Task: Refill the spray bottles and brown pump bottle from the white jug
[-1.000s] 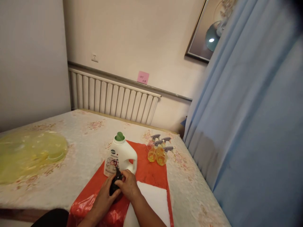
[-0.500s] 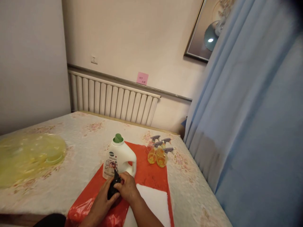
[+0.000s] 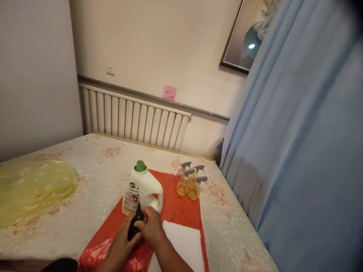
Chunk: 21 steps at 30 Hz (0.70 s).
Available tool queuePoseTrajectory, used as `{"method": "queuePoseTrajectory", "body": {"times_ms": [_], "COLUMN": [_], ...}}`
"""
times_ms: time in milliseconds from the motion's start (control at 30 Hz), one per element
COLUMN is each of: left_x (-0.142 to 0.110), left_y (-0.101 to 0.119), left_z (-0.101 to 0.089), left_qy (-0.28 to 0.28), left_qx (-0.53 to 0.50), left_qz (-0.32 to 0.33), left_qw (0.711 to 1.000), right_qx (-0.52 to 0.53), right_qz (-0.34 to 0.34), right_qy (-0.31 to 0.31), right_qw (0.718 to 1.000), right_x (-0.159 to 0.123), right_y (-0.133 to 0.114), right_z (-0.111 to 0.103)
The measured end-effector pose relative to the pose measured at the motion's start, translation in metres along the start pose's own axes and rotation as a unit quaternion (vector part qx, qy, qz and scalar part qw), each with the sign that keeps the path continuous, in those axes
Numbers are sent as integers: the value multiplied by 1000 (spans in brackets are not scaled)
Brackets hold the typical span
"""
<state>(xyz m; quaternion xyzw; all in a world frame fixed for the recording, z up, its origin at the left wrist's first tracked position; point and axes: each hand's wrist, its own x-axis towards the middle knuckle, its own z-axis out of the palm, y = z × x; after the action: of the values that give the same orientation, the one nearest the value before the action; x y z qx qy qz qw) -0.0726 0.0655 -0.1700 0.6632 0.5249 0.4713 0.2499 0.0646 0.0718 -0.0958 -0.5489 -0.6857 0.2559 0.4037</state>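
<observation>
Low in the middle of the view, a small black bottle (image 3: 132,231) with a pointed nozzle top is held in both hands. My left hand (image 3: 122,238) wraps round its body from the left, thumb in front. The fingers of my right hand (image 3: 151,226) are pinched at its upper part, partly hiding it. Just behind the hands stands a white jug (image 3: 144,185) with a side handle, a printed label and a green insert (image 3: 140,166) in its mouth. Beneath them lies a shiny red sheet (image 3: 177,206).
Several clear spray bottles (image 3: 182,187) with grey triggers and coloured liquid stand on the sheet's far right. A white pad (image 3: 184,243) lies right of my forearm. Yellow translucent plastic (image 3: 31,189) spreads at left on the floral tablecloth (image 3: 93,166). A blue curtain (image 3: 283,132) hangs at right.
The view has shifted slightly. Both hands keep their grip on the black bottle, and the things around them stay in place.
</observation>
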Motion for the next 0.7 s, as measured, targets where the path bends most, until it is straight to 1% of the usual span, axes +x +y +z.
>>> {"method": "queuePoseTrajectory", "body": {"times_ms": [100,200,300,367,467,633,700], "left_x": [0,1,1,0,0,-1,-1], "left_y": [1,4,4,2,-2,-2,-2], "left_z": [-1,-2,-1,-1,1,2,2], "left_qy": [-7,-13,-4,-2,1,-7,-15], "left_qx": [-1,-7,-11,-12,-3,1,0], "left_qz": [3,4,3,8,12,26,33], "left_qw": [1000,1000,1000,1000,1000,1000,999], "right_qx": [-2,-6,-11,-10,-12,6,15], "right_qz": [11,32,48,57,53,-25,-43], "right_qy": [16,48,79,84,65,5,-10], "right_qw": [1000,998,996,995,996,1000,999], "right_x": [-1,-3,-4,-4,-4,-7,-7], "right_y": [0,-2,-3,-4,-4,-5,-3], "right_z": [3,8,13,14,10,-6,-9]}}
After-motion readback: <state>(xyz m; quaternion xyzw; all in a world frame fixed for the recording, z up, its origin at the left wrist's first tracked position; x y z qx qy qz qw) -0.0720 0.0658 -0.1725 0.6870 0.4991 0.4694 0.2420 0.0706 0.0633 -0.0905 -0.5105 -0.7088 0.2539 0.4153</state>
